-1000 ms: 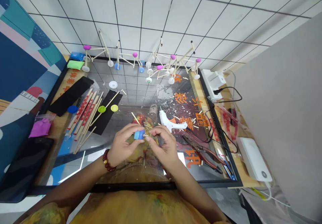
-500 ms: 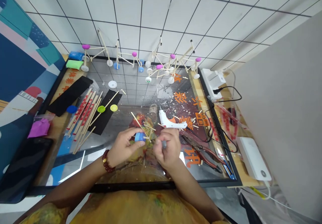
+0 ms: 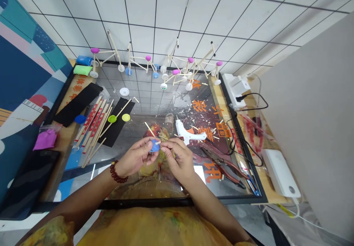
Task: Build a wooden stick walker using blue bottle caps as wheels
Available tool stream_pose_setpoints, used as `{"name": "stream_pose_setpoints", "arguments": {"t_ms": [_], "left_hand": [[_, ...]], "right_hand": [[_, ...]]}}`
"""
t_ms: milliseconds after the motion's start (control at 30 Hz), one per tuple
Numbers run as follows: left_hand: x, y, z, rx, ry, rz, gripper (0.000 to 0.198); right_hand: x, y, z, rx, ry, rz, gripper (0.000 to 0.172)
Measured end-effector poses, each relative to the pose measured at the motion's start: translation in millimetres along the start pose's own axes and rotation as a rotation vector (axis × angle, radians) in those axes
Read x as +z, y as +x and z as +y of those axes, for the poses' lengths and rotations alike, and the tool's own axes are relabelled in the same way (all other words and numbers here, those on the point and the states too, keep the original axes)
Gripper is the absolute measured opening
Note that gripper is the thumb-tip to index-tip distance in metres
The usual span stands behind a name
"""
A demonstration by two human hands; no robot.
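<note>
My left hand [image 3: 138, 154], a beaded bracelet at its wrist, is closed around a blue bottle cap [image 3: 155, 146]. A short piece of wooden stick [image 3: 158, 142] shows against the cap's face. Just beyond these fingers a thin wooden stick [image 3: 149, 129] slants up; its lower end is hidden. My right hand [image 3: 178, 157] has thumb and fingers pinched together at the cap's right side. What they grip is too small to make out. Right beyond that hand lies a white hot glue gun [image 3: 188, 132], its nozzle pointing away from me.
Stick frames with bottle-cap wheels [image 3: 177, 72] line the back wall. At left are wooden sticks [image 3: 94, 128], black strips [image 3: 118, 122], a green cap [image 3: 112, 119] and a phone [image 3: 30, 183]. Pliers [image 3: 221, 163], a power strip [image 3: 235, 89] and cords are at right.
My right hand has moved left and up from a loose fist to a pinch against the cap. The blue cap has turned in my left hand, so more of its face shows.
</note>
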State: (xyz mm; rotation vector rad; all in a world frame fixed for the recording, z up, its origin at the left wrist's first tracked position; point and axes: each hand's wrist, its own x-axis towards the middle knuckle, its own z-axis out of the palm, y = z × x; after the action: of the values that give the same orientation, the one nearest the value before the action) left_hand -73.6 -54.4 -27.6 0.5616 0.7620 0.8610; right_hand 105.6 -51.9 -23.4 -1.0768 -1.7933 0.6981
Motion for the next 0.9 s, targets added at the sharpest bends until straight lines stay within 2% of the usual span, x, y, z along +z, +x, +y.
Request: {"name": "stream_pose_setpoints", "arguments": {"t_ms": [100, 200, 367, 433, 500, 567, 700, 800, 900], "left_hand": [[2.1, -2, -6, 0.039, 0.128, -0.008, 0.043], [7.2, -6, -9, 0.014, 0.192, -0.036, 0.042], [5.9, -7, -1, -0.361, -0.121, -0.278, 0.049], [3.2, -5, 2, -0.459, -0.190, -0.324, 0.052], [2.9, -4, 3, -0.485, -0.212, -0.321, 0.051], [5.6, -4, 3, -0.409, -0.181, -0.255, 0.051], [12.1, -7, -1, -0.054, 0.048, -0.020, 0.046], [11.8, -11, -5, 0.118, 0.395, 0.047, 0.039], [8.7, -14, -7, 0.297, 0.842, 0.111, 0.033]], "right_hand": [[1, 0, -1, 0.037, 0.075, -0.015, 0.010], [-1, 0, -1, -0.051, -0.043, -0.025, 0.013], [-2, 0, 5, -0.283, -0.141, -0.061, 0.018], [-2, 0, 7, -0.297, -0.170, -0.045, 0.019], [-1, 0, 8, -0.275, -0.225, -0.014, 0.021], [-2, 0, 7, -0.252, -0.255, 0.038, 0.023], [-5, -1, 5, -0.269, -0.233, 0.110, 0.028], [-6, 0, 3, -0.292, -0.235, 0.123, 0.033], [-7, 0, 2, -0.289, -0.233, 0.109, 0.038]]}}
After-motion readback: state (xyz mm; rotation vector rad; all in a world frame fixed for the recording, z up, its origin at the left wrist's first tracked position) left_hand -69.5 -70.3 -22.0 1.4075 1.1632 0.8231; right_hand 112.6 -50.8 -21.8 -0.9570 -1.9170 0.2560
